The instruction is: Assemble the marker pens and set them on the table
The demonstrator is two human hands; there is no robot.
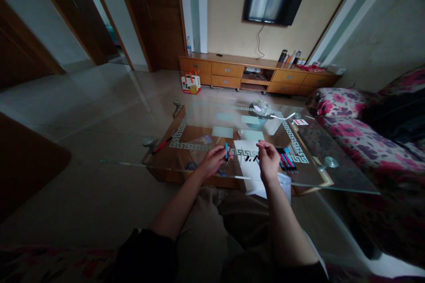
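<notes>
My left hand (214, 160) is closed around a short blue-and-black pen (226, 152), which it holds upright above the glass table (202, 164). To its right, my right hand (268, 158) is raised with thumb and fingertips pinched together; whatever they hold, if anything, is too small to make out. A white sheet of paper (247, 169) lies between and below the hands. On it are several small black pieces (247, 158), their kind unclear. Just right of my right hand, several pens (287, 162) in black, pink and blue lie in a row.
A red-and-black pen (162, 143) lies at the table's left. Toward the far side stand a blue-green basket (257, 121) with a clear plastic bag (262, 108) and a red-and-white card (300, 122). A floral sofa (345, 104) borders the right; a TV cabinet (226, 69) stands beyond.
</notes>
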